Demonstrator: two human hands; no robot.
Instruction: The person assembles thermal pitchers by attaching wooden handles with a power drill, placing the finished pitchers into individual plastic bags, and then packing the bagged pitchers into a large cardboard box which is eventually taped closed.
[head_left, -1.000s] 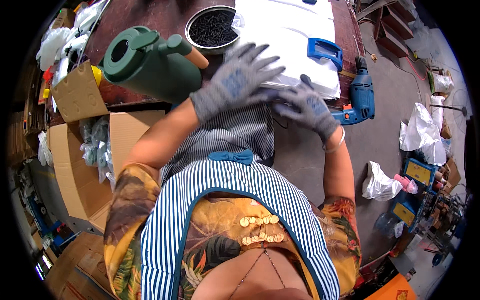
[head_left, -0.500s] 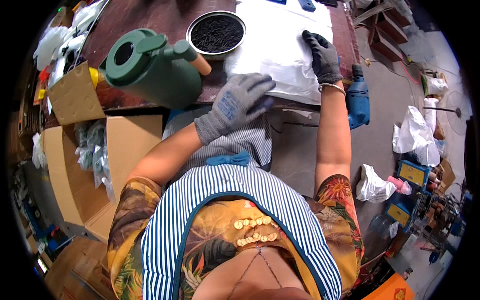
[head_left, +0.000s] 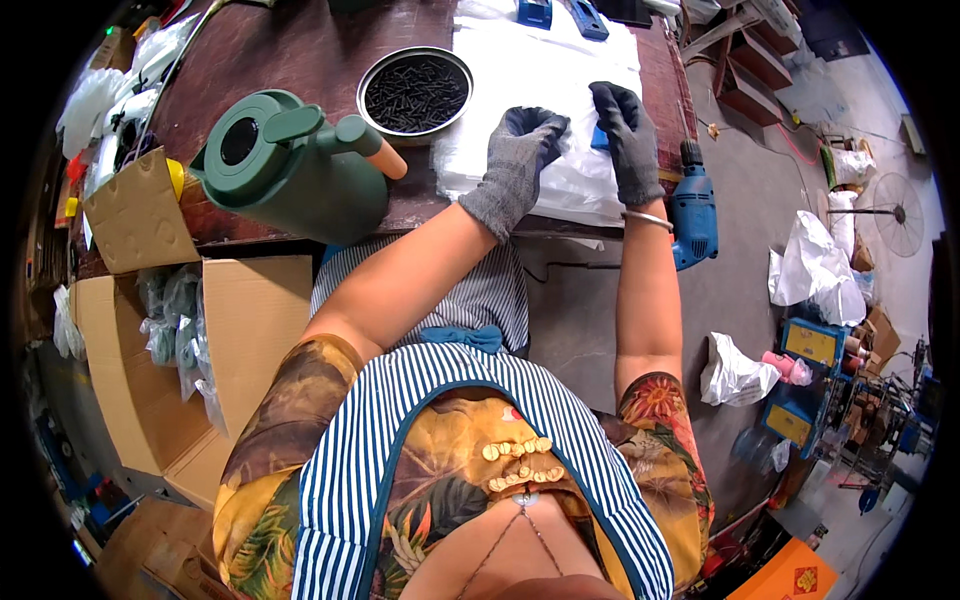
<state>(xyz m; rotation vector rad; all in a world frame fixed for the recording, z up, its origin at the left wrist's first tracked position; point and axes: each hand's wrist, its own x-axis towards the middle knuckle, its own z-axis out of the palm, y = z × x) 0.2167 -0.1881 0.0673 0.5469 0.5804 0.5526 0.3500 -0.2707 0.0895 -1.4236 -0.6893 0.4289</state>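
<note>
White plastic bags (head_left: 575,190), apparently a flat pile, lie on the dark red table (head_left: 270,50) directly before the person, right of the round tin of small black pieces (head_left: 415,95). We judge the sheets light, soft and limp, slippery against each other, and easy to crease or tear; a hold at a near corner or loose edge, pinched between thumb and fingertips, suits them best. We find the long axis running away from the body, near edge to far — though the wide lens bends the outline, and the far end sits close to the upper rim, where 2 blue objects (head_left: 535,13) rest on it. We see no bag mouth, so which end is the opening we cannot tell. Of the 2 gloved hands, the left hand (head_left: 522,150) is curled, fingertips drawn together over the film; the right hand (head_left: 628,140) bends its fingers beside a partly hidden blue piece (head_left: 600,138) — whether either actually grips anything, we cannot tell.
</note>
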